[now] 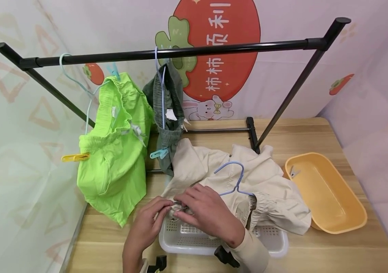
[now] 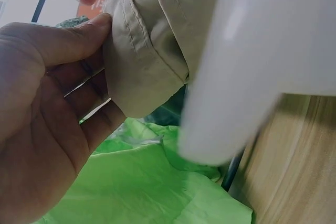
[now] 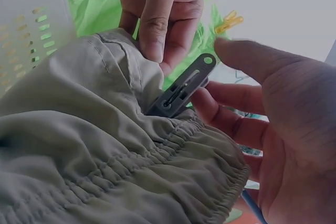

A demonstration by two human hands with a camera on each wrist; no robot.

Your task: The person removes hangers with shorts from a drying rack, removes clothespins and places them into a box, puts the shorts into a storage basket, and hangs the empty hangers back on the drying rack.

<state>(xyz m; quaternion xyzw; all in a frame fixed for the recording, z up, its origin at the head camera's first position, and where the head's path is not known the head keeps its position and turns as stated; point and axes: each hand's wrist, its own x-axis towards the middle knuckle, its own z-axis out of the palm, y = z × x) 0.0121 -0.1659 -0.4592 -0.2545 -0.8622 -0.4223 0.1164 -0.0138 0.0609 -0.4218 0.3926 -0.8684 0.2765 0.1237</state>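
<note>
Left hand [image 1: 147, 223]: fingers pinched beige garment [image 3: 79, 95]. Right hand [image 1: 211, 211]: fingers loosely touched grey clip [image 3: 181, 86] (bite seemingly shallow; a tug risked slippage).

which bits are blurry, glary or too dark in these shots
Left wrist: the white plastic basket is blurred up close with a pale glare streak, and the left hand is in shade; right wrist: dim foreground, the gray clothespin fairly crisp, the yellow clothespin behind it softer; head: bright, fairly even light, a faint sheen inside the orange tub.
</note>
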